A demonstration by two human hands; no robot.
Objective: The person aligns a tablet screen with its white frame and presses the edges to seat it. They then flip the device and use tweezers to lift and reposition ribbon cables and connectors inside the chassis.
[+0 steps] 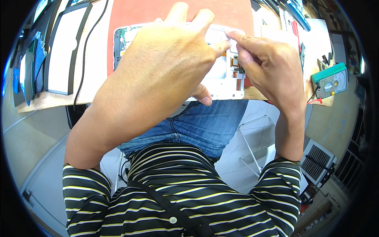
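Observation:
An opened-up tablet (218, 73) with a white frame lies on a red mat, its near edge close to the table's front. Part of a green circuit board (125, 35) shows at its left end, and small connectors sit along its right side. My left hand (169, 59) spreads across it, fingers apart, thumb by the near edge, index fingertip near the upper right part. Close to that fingertip, my right hand (272, 59) touches the tablet's right part with its index finger. Its other fingers are curled; whether anything thin is held there is hidden.
On the right stands a green-topped analog multimeter (331, 82) with leads. Black-framed panels (63, 51) and a black cable (87, 43) occupy the left side. Tools (294, 15) lie at the back right. The red mat (138, 12) covers the middle of the wooden table.

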